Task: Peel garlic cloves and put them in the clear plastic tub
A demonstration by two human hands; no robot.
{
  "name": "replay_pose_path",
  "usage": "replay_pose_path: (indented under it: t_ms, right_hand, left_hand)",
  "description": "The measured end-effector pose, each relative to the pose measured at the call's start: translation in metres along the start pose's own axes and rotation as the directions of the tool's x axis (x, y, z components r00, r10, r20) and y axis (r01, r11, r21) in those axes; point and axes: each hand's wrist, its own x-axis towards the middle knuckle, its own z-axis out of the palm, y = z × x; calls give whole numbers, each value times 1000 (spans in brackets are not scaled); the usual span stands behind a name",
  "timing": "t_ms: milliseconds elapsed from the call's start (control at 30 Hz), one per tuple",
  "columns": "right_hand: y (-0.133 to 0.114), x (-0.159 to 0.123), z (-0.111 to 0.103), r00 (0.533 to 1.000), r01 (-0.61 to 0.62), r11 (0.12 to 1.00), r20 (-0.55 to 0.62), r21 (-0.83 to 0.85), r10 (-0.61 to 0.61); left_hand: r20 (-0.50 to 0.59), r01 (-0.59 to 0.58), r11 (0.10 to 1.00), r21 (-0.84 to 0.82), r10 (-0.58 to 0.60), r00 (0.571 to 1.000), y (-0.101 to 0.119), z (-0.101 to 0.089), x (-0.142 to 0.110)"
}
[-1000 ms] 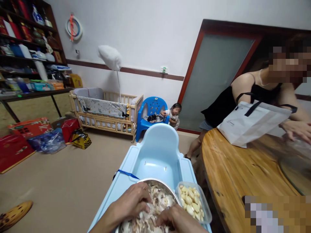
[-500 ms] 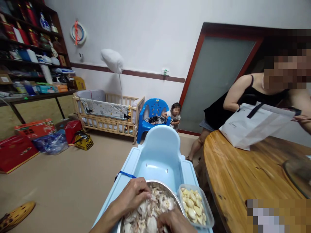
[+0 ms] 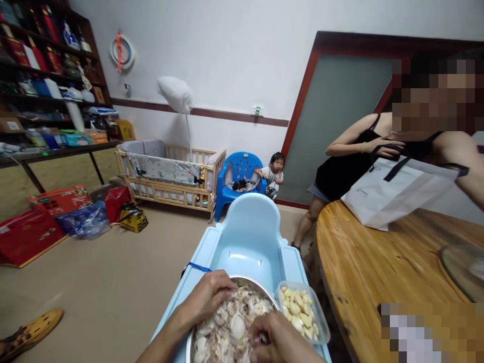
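Note:
A metal bowl [image 3: 264, 289] full of garlic and loose papery skins [image 3: 230, 327] rests on a pale blue child's seat [image 3: 245, 242] right in front of me. My left hand [image 3: 206, 297] lies on the bowl's left side with its fingers curled into the skins. Over the bowl's near right part, my right hand [image 3: 270, 335] is closed in a pinch on a garlic piece. Beside the bowl on the right sits a clear plastic tub [image 3: 302, 312] of peeled cloves.
A round wooden table [image 3: 378, 267] is at my right, with a white paper bag [image 3: 393, 194] on it and a person in black leaning over it. A small child stands by a blue chair [image 3: 236, 176] near a wooden crib [image 3: 170, 174]. Red boxes [image 3: 26, 232] lie on the floor at left.
My hands have shifted slightly in the bowl, turning the skins. The person at the table has drawn one hand up to the chest. The child has moved a little to the right of the chair.

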Motion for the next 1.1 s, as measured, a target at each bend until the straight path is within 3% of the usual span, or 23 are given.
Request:
replay_pose_path:
  t_ms: [133, 267, 467, 733, 967, 1100]
  right_hand:
    - [-3, 0, 4, 999, 35, 995, 16, -95, -34]
    - [-3, 0, 7, 997, 77, 991, 14, -114, -76]
    - [-2, 1, 9, 994, 109, 991, -12, -71, -111]
    - [-1, -2, 0, 993, 101, 995, -56, 22, -100]
    - [3, -3, -1, 960, 40, 998, -280, 57, -22]
    - [8, -3, 8, 983, 91, 987, -146, -131, -110]
  left_hand:
    - [137, -74, 997, 9, 72, 988, 19, -3, -11]
    - [254, -97, 990, 101, 69, 965, 28, 1, -25]
    - [198, -64, 969, 240, 16, 980, 17, 12, -42]
    - [120, -36, 982, 185, 13, 993, 9, 8, -47]
    - [96, -76, 970, 230, 55, 994, -3, 8, -53]
    - [227, -50, 951, 304, -22, 974, 23, 0, -42]
